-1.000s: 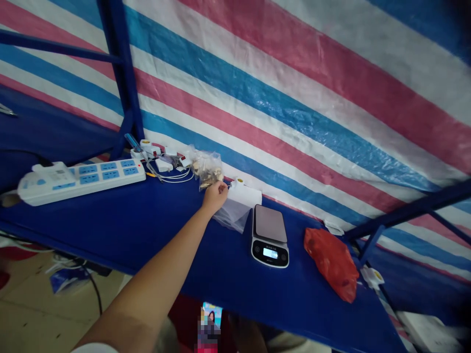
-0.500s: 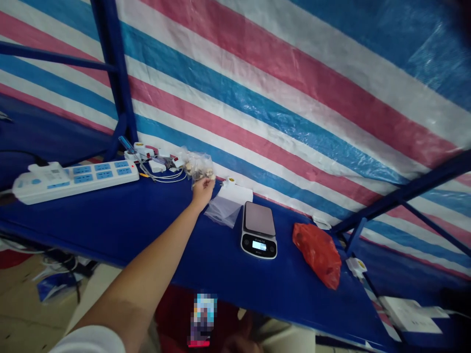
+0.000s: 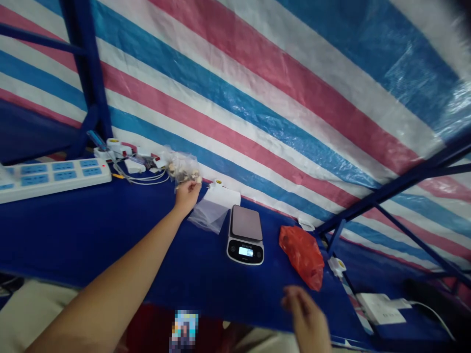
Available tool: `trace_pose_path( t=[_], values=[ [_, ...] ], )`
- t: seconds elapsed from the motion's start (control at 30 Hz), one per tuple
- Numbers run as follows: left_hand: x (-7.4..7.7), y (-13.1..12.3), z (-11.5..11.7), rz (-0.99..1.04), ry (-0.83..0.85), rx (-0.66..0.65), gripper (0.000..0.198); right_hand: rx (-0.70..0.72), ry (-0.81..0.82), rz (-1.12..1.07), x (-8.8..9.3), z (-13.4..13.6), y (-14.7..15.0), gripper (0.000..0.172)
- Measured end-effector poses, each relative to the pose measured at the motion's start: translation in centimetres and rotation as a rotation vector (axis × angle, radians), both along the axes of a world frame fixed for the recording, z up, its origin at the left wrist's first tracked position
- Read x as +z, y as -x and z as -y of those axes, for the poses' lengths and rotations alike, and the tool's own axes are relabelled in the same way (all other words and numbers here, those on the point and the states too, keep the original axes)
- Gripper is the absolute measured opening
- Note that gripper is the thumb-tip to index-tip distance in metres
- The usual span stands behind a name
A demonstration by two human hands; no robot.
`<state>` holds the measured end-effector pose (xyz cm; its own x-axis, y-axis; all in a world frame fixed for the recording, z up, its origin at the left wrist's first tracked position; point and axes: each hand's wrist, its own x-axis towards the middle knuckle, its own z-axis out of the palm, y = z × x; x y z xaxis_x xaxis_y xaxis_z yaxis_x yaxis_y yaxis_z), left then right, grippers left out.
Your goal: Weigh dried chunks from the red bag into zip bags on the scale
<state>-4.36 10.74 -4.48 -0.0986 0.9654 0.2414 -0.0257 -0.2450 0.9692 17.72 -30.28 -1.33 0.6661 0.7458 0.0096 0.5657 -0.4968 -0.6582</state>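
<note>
My left arm stretches across the blue tabletop (image 3: pixel 91 225) and my left hand (image 3: pixel 187 194) is closed on the lower edge of a clear plastic bag of small pale pieces (image 3: pixel 183 168) by the striped tarp wall. A stack of empty clear bags (image 3: pixel 212 211) lies just right of that hand. A small digital scale (image 3: pixel 246 235) with a lit display sits beside them, nothing on its pan. A red plastic bag (image 3: pixel 301 255) lies right of the scale. My right hand (image 3: pixel 307 318) is low at the table's front edge, blurred, fingers loosely spread, holding nothing.
A white and blue power strip (image 3: pixel 51 177) lies at the left, with white plugs and thin cables (image 3: pixel 136 166) behind it. Blue metal frame posts (image 3: pixel 86 73) stand at left and right. A white adapter (image 3: pixel 379 308) with a cord sits at far right.
The view has swung right and down, so everything slid left. My left hand stays on the bag of pale pieces. My right hand has risen into view at the bottom.
</note>
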Motion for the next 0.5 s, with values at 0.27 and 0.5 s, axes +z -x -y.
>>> trace_pose_path(
  t=[0.27,0.5],
  values=[
    [0.5,0.8,1.2,-0.021,-0.015,0.018,0.028,-0.278,0.119,0.299,2.7,-2.5,-15.8,0.048],
    [0.5,1.2,2.0,-0.106,-0.062,0.043,0.032,-0.008,-0.420,-0.165,1.6,-7.5,-14.6,0.056]
  ],
)
